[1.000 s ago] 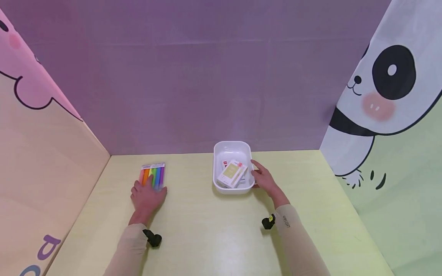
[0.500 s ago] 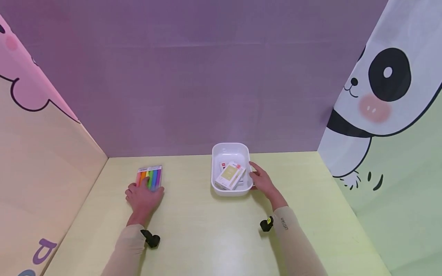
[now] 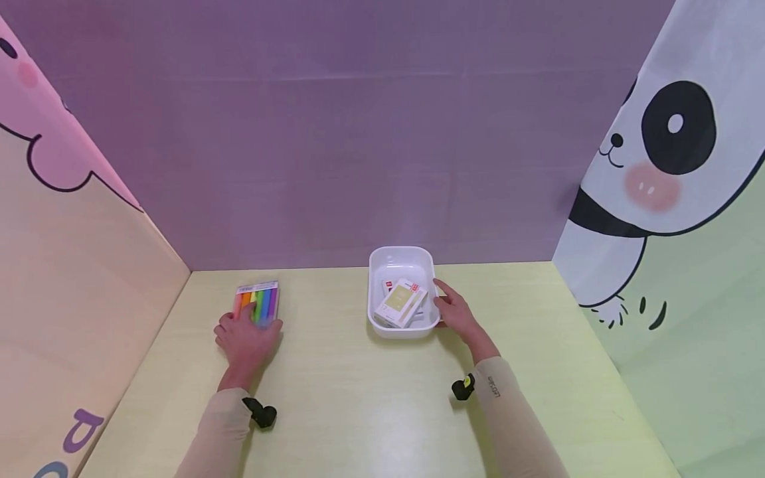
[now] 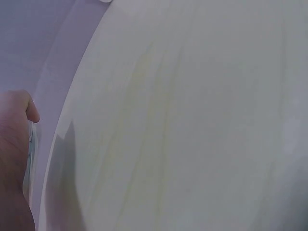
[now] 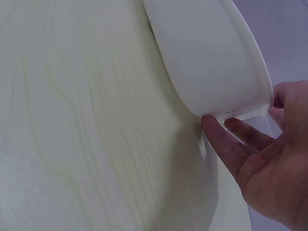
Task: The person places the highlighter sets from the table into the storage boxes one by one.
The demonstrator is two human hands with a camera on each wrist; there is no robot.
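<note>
In the head view, my left hand (image 3: pixel 245 342) lies over the near part of a flat, clear pack of rainbow-coloured sticks (image 3: pixel 265 304). Its thumb is at the pack's right edge and other fingers are at the left, gripping it on the table. Whether the sticks are markers cannot be told. My right hand (image 3: pixel 457 312) holds the right side of a white plastic tray (image 3: pixel 375 279); the right wrist view shows fingertips (image 5: pixel 211 122) against the tray's outer wall. Inside lies a white and yellow small box (image 3: pixel 400 304), tilted over another white box (image 3: pixel 387 285), mostly hidden.
A pale wood-grain table (image 3: pixel 335 398) carries everything. Behind it rises a purple backdrop (image 3: pixel 335 166). A cream panel (image 3: pixel 78 279) flanks the left side and a panda-printed panel (image 3: pixel 675 265) the right.
The pack has shifted a little to the left and away with my left hand, widening its gap from the tray. My right hand stays at the tray, which has barely moved.
</note>
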